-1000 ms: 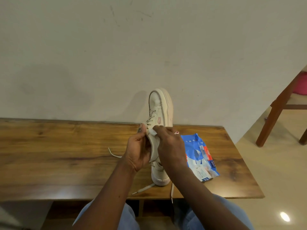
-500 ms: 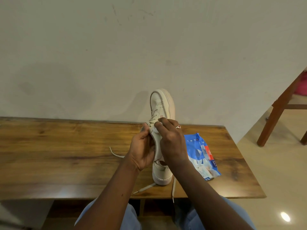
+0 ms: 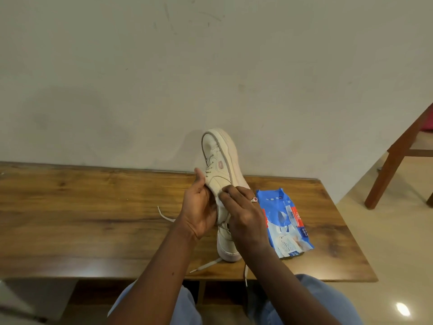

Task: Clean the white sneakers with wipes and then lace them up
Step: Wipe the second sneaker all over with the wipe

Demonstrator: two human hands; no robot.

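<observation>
My left hand [image 3: 199, 212] grips a white sneaker [image 3: 219, 158] from its left side and holds it above the table, toe pointing up and away. My right hand [image 3: 243, 216] has its fingers curled against the shoe's side panel and pinches a small white wipe [image 3: 219, 201], which is mostly hidden under the fingertips. A second white sneaker [image 3: 226, 246] stands on the wooden table [image 3: 93, 219] just below my hands, partly covered by them. Loose white laces [image 3: 206, 265] trail from it over the table's front edge.
A blue pack of wipes [image 3: 288, 228] lies flat on the table right of the sneakers. Another lace end [image 3: 165, 215] lies left of my left wrist. The table backs onto a plain wall. A wooden chair leg [image 3: 393, 165] stands on the floor at the right.
The held sneaker has turned so its side panel faces me. My right hand slid down from the lace area onto that panel, and my left thumb shifted up along the shoe's edge.
</observation>
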